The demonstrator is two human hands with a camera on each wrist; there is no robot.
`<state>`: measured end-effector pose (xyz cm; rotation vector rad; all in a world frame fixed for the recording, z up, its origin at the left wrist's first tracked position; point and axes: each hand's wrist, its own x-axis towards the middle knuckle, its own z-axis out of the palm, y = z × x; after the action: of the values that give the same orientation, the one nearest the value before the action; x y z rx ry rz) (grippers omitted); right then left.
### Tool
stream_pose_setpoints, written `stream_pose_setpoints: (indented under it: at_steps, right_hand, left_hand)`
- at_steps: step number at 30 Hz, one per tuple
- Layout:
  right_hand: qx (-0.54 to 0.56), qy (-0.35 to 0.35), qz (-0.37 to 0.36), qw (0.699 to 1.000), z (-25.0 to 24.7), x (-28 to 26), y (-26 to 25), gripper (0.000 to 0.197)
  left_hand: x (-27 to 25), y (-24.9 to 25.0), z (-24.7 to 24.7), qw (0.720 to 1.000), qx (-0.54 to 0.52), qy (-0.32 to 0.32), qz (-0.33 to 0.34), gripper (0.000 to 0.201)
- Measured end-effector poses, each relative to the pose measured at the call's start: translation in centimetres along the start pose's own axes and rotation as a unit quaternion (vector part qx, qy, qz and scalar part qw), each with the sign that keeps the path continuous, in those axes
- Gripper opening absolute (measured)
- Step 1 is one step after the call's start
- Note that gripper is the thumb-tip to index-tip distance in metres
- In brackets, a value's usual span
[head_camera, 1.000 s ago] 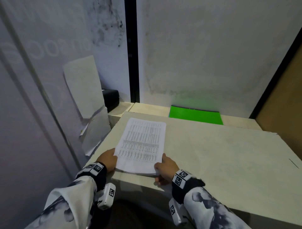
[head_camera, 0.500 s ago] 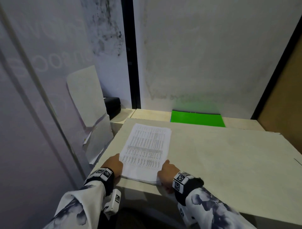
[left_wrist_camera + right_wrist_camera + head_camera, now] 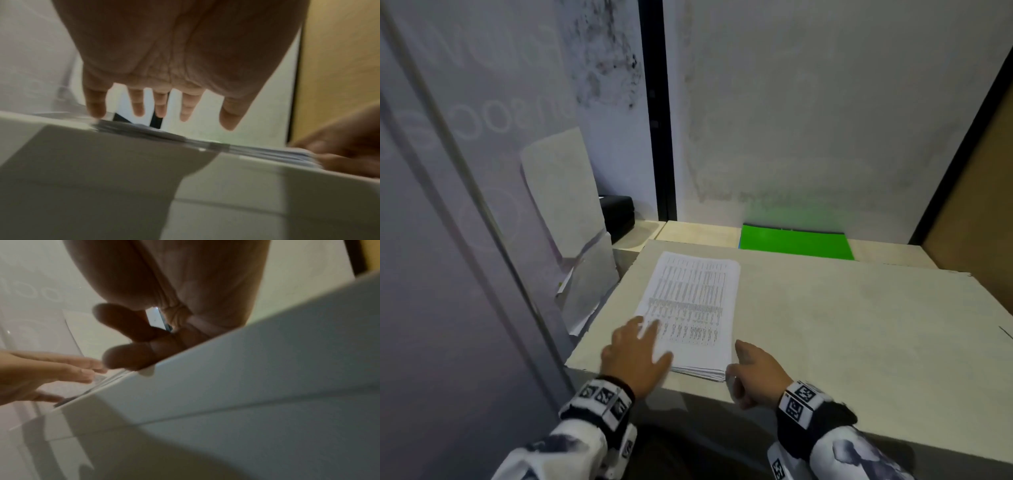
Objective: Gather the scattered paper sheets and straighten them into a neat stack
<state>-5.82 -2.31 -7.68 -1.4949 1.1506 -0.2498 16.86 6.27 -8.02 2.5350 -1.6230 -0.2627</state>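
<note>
Paper stack sits at counter front edge. Our left hand hovers flat, fingers spread, gripping nothing; right hand loosely curled at stack's near corner. Risk: a shove w/ either hand fans the sheets or tips them off the edge.

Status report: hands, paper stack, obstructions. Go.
Left hand flat, fingers spread over stack near corner. Right hand at its right edge, grip unclear. Stack on table, near edge slightly fanned. Nothing in the way.
</note>
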Motion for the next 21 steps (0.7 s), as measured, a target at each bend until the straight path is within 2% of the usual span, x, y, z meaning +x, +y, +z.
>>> stream_pose_setpoints:
  at_steps: [2,5,7,12,14,16,18,20,21]
  right_hand:
    - [-0.013,0.045,-0.035,0.998,0.1,-0.8,0.9,0.023]
    - [-0.015,0.097,-0.057,0.994,0.5,-1.1,2.5,0.044]
    - [0.000,0.107,-0.059,0.993,0.6,-1.1,3.1,0.042]
    - [0.004,0.113,-0.071,0.991,0.7,-0.5,3.9,0.035]
    - [0.007,0.098,-0.076,0.992,0.6,0.1,4.0,0.041]
    - [0.003,0.082,-0.077,0.994,0.3,0.6,3.9,0.045]
    - [0.000,0.062,-0.067,0.996,-0.5,0.8,3.9,0.034]
    - [0.048,0.005,-0.040,0.998,-1.3,0.5,3.6,0.017]
    - [0.080,-0.024,-0.027,0.996,-1.8,0.5,3.5,0.022]
  left_hand:
    - [-1.9,2.4,1.7,0.996,0.012,-0.001,0.087,0.071]
    - [-4.0,5.0,4.3,0.983,0.060,-0.007,0.175,0.066]
    - [-4.5,5.6,5.5,0.980,0.091,-0.053,0.169,0.066]
    - [-4.2,5.5,6.7,0.977,0.104,-0.073,0.170,0.071]
    - [-3.9,5.4,6.8,0.975,0.113,-0.072,0.175,0.073]
    - [-3.7,5.3,7.2,0.974,0.118,-0.070,0.178,0.076]
    - [-3.1,5.1,8.0,0.976,0.117,-0.023,0.183,0.080]
    - [-3.2,5.3,8.1,0.974,0.123,-0.001,0.189,0.082]
    - [-3.2,5.4,7.9,0.975,0.121,0.006,0.189,0.083]
